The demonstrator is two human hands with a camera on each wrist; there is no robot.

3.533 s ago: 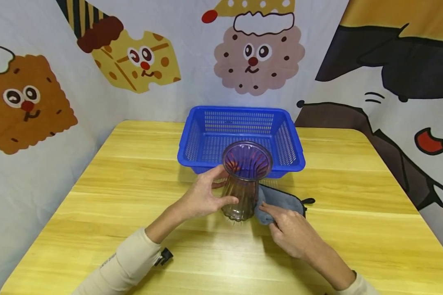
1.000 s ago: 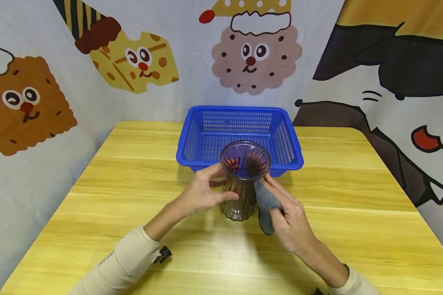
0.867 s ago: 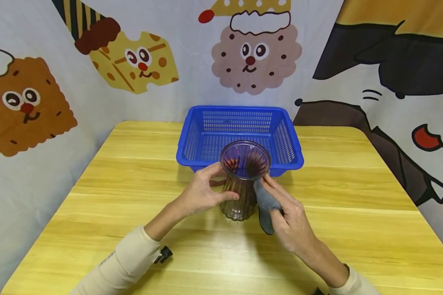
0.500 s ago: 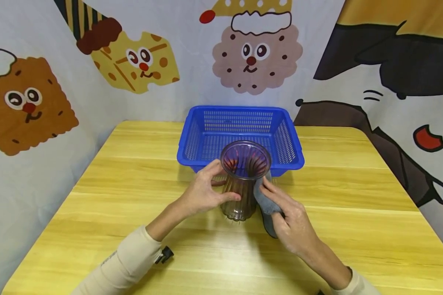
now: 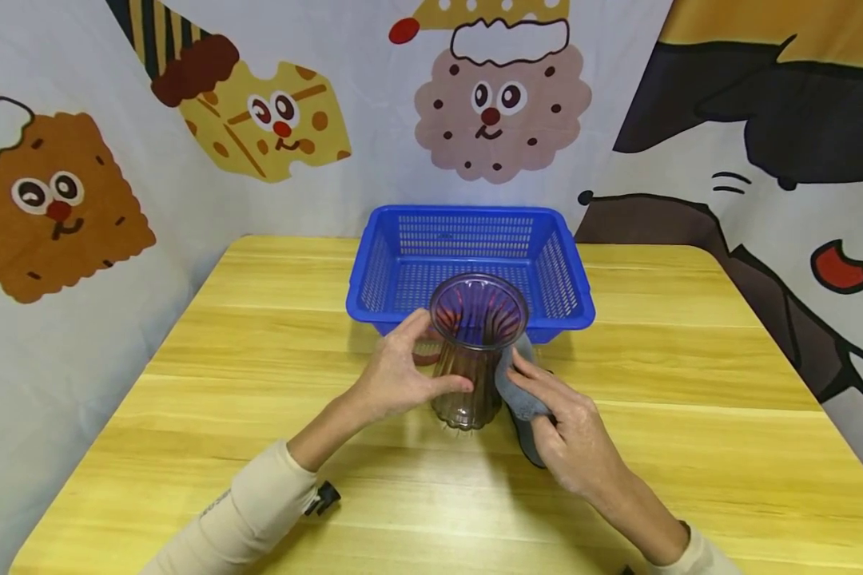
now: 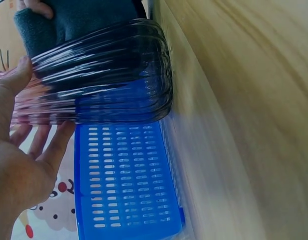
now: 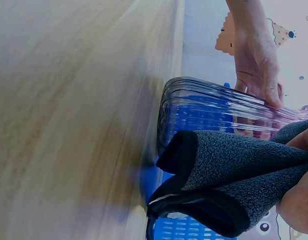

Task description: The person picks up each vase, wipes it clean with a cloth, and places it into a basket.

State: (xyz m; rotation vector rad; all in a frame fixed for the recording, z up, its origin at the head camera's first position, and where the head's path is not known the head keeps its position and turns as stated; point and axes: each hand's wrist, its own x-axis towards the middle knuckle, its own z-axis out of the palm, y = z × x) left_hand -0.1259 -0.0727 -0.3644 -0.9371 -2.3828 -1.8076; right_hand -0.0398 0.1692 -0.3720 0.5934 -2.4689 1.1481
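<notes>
A ribbed clear vase (image 5: 467,383) with a flared purple rim stands upright on the table in front of the basket. My left hand (image 5: 395,371) grips its left side, thumb across the front and fingers round the back; the left wrist view shows the vase (image 6: 104,75) between thumb and fingers. My right hand (image 5: 571,431) pinches a folded grey cloth (image 5: 518,391) against the vase's right side, just below the rim. In the right wrist view the cloth (image 7: 233,170), edged in black, hangs in folds beside the vase, its lower end near the table.
A blue perforated basket (image 5: 467,212) sits behind the vase at the back of the wooden table (image 5: 259,319). Cartoon-printed fabric (image 5: 374,120) hangs around the table. A black buckle (image 5: 324,498) sits by my left sleeve.
Over the last seconds my right hand has moved the cloth from the vase's lower right side up toward the rim, then slightly down again. My left hand keeps its grip, and the vase stays put.
</notes>
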